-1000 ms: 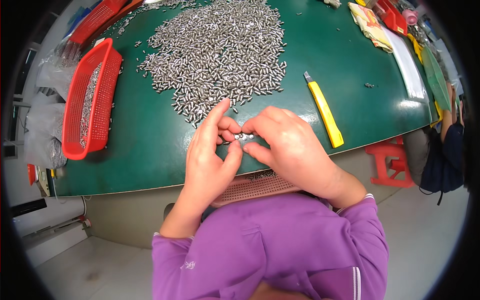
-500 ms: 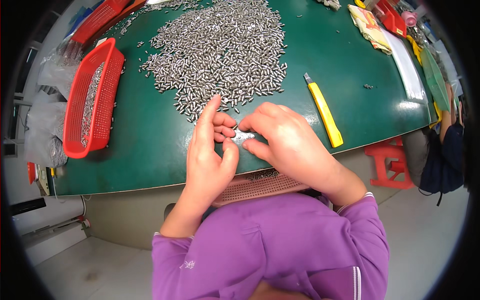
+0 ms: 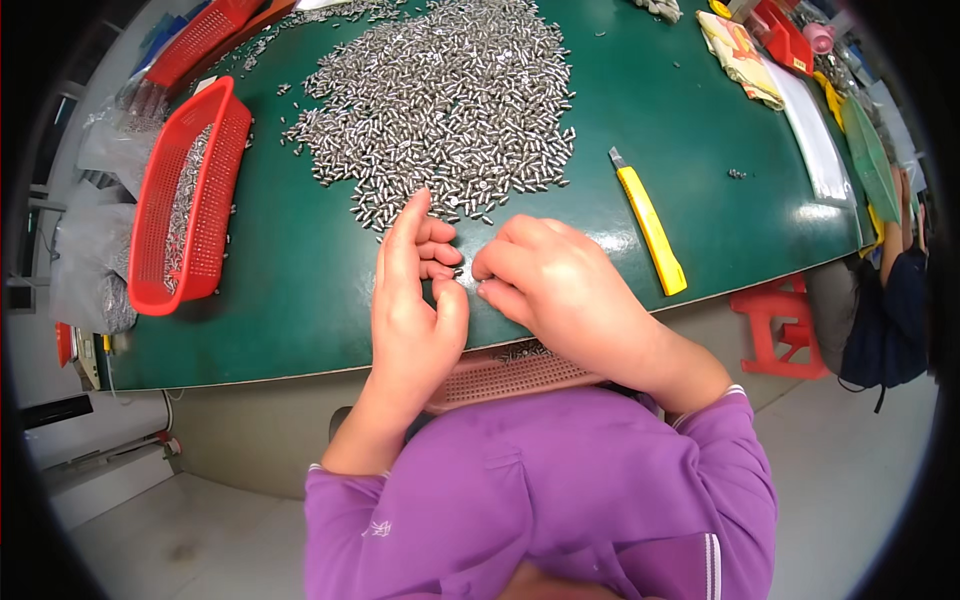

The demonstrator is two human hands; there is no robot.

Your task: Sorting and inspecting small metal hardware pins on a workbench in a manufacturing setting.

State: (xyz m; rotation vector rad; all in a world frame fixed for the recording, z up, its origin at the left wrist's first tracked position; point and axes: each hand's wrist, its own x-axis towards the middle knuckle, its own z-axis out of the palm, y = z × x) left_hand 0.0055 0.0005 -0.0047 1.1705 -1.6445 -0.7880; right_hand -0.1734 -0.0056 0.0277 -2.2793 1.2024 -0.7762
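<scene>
Pinching a tiny silver metal pin (image 3: pixel 459 272) between them, the two hands meet just in front of the body, above the near edge of the green table (image 3: pixel 300 280). The pin sits at the fingertips of both hands, so no hand is clearly nearer; it is too small to tell for sure which way its long axis lies. The left hand (image 3: pixel 415 310) stands on its side, index finger stretched up and away, thumb bent toward the pin. The right hand (image 3: pixel 560 285) is curled, knuckles up, its fingertips closed on the pin from the right.

Directly beyond the fingers, away from the person, lies the big heap of pins (image 3: pixel 450 100), all short, shiny, cylinder-shaped, spread loose on the smooth green mat; its nearest pins are just beside the left index finger. Below the hands, at the table edge against the purple sweater, a pinkish perforated board (image 3: pixel 510 375) shows with some pins on it, partly hidden by the wrists.

To the right of the right hand lies a yellow utility knife (image 3: pixel 650 228), its long axis pointing away and a little left. Well apart on the left stands a red plastic mesh basket (image 3: pixel 190 200) with more pins inside.
</scene>
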